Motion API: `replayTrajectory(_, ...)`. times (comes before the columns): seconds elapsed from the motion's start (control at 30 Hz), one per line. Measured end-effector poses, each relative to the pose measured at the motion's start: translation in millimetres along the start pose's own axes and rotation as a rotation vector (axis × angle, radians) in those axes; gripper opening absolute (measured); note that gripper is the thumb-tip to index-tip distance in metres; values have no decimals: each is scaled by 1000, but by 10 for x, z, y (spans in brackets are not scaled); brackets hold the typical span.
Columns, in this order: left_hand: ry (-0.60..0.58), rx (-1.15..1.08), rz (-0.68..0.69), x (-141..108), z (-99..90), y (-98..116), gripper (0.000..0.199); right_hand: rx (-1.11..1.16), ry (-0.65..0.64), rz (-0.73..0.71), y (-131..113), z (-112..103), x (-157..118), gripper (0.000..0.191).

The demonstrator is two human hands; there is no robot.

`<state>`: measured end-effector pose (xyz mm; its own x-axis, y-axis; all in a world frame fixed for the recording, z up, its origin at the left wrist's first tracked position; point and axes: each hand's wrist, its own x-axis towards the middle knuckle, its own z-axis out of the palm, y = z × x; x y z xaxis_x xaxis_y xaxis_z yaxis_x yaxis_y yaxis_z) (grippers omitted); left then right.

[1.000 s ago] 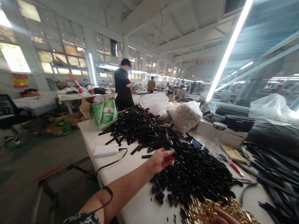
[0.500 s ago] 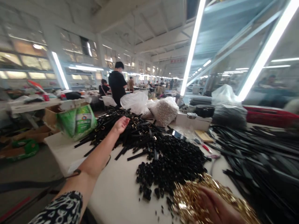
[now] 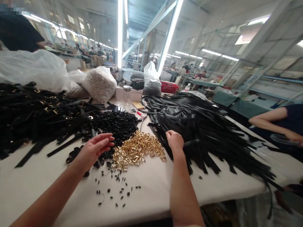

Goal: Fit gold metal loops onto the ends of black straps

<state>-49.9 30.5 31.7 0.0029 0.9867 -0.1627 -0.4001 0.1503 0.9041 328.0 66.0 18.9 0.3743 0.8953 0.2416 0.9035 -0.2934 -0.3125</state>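
Note:
My left hand [image 3: 98, 147] is over the near edge of a heap of small black loops [image 3: 115, 124], fingers stretched out and nothing visible in them. Just right of it lies a pile of gold-coloured metal buckles [image 3: 139, 148]. My right hand [image 3: 175, 140] is at the left edge of a large spread of long black straps [image 3: 203, 135]. Its fingers are curled together; whatever they may hold is hidden. Black straps with gold buckles [image 3: 40, 116] are heaped on the left.
Small black bits [image 3: 121, 190] are scattered on the pale table [image 3: 146, 195]. Behind the heaps stand filled plastic bags [image 3: 100, 83], a lidded clear jar [image 3: 127, 93] and a red crate [image 3: 169, 87]. A co-worker's arm [image 3: 272, 123] is at the right.
The view has swung right. My left hand has left the finished-looking strap heap for the black loops. My right hand has moved from the gold buckles to the long straps.

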Motion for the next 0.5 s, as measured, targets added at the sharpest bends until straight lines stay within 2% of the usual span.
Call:
replayTrajectory(0.1,-58,79,1,-78,162,-282,38,-43,-77,-1,-81,202,-7,25)
replayTrajectory(0.2,-76,154,-24,-88,157,-463,40,-73,-141,0,-174,396,-9,21)
replayTrajectory(0.33,-99,240,-54,-90,111,-536,41,-57,-172,-8,-218,501,-15,19)
replayTrajectory(0.5,-145,289,-42,-94,120,-552,38,63,-182,-11,-233,456,-29,14)
